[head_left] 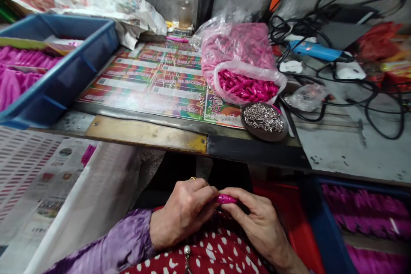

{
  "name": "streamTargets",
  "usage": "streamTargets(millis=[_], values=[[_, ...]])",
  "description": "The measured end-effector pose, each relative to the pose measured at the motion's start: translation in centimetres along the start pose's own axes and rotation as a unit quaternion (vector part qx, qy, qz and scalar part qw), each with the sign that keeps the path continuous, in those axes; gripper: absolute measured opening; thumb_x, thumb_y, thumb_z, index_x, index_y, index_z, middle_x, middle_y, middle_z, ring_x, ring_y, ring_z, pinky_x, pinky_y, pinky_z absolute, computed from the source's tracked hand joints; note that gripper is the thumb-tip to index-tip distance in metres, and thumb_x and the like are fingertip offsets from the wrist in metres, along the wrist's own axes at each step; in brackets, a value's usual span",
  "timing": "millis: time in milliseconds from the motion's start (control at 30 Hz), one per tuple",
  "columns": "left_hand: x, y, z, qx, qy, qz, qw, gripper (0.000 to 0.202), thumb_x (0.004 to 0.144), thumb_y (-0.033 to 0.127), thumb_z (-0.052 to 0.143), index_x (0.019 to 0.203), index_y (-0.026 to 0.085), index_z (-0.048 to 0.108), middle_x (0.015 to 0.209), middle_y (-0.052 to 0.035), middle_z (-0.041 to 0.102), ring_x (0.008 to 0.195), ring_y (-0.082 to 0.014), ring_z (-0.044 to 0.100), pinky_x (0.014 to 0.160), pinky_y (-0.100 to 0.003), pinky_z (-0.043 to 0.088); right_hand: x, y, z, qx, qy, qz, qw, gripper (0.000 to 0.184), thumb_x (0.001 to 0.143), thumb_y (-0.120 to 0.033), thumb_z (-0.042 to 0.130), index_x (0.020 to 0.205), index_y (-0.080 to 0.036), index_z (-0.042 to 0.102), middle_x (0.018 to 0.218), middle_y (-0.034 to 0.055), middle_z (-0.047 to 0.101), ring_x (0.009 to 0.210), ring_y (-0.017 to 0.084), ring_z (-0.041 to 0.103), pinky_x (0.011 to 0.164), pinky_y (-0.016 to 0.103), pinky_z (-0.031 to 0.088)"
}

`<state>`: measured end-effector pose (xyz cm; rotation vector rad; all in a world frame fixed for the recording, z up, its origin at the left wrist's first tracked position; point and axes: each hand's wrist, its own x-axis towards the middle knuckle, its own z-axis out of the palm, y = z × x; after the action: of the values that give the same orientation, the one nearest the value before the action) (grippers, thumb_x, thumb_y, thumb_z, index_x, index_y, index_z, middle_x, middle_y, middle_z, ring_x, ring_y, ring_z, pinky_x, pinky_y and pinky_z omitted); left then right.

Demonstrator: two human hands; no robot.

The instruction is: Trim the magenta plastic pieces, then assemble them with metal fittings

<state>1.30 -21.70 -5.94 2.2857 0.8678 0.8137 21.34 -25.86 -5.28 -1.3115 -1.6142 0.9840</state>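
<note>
My left hand (183,209) and my right hand (260,224) meet low in the view, in front of my red polka-dot top. Between their fingertips I hold a small glossy magenta bead (226,199), partly covered by my fingers. A clear plastic bag (247,86) of many similar magenta beads lies out of reach on the bench. Next to it sits a dark round dish (263,122) heaped with small silver metal pieces. Both rest well beyond my hands, across the bench's brass-and-black front edge (144,135).
A blue compartment tray (61,64) holding magenta strands stands at the left, and another blue tray (327,222) sits low at the right. A printed sheet (150,81) covers the bench. Black cables (369,90) and a blue power tool (314,50) lie at the right.
</note>
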Motion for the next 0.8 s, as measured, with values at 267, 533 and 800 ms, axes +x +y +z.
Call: streamTargets(millis=[267, 533, 800], values=[[0.21, -0.55, 0.23, 0.006, 0.021, 0.023, 0.999, 0.023, 0.101, 0.025, 0.05, 0.091, 0.015, 0.068, 0.073, -0.0036, 0.069, 0.058, -0.0135, 0.063, 0.054, -0.023, 0.045, 0.4, -0.3, -0.08, 0.005, -0.02, 0.042, 0.999, 0.009, 0.09, -0.025, 0.069, 0.092, -0.023, 0.078, 0.086, 0.0, 0.078, 0.074, 0.016, 0.074, 0.069, 0.017, 0.058], [0.55, -0.78, 0.34, -0.002, 0.029, 0.019, 0.999, 0.016, 0.098, 0.022, 0.055, 0.093, 0.015, 0.069, 0.075, -0.0031, 0.069, 0.059, -0.0126, 0.063, 0.055, -0.022, 0.045, 0.38, -0.04, 0.0, -0.014, 0.032, 0.0, 0.999, 0.009, 0.091, -0.029, 0.071, 0.094, -0.023, 0.078, 0.087, 0.001, 0.079, 0.072, 0.017, 0.075, 0.07, 0.018, 0.06], [0.46, -0.84, 0.18, -0.009, 0.012, 0.028, 1.0, 0.019, 0.098, 0.024, 0.055, 0.091, 0.014, 0.07, 0.072, -0.0024, 0.066, 0.057, -0.0125, 0.06, 0.053, -0.023, 0.042, 0.22, -0.06, -0.02, 0.018, 0.025, 0.007, 1.0, 0.007, 0.089, -0.025, 0.074, 0.093, -0.024, 0.08, 0.087, -0.0011, 0.079, 0.074, 0.015, 0.076, 0.072, 0.014, 0.06]])
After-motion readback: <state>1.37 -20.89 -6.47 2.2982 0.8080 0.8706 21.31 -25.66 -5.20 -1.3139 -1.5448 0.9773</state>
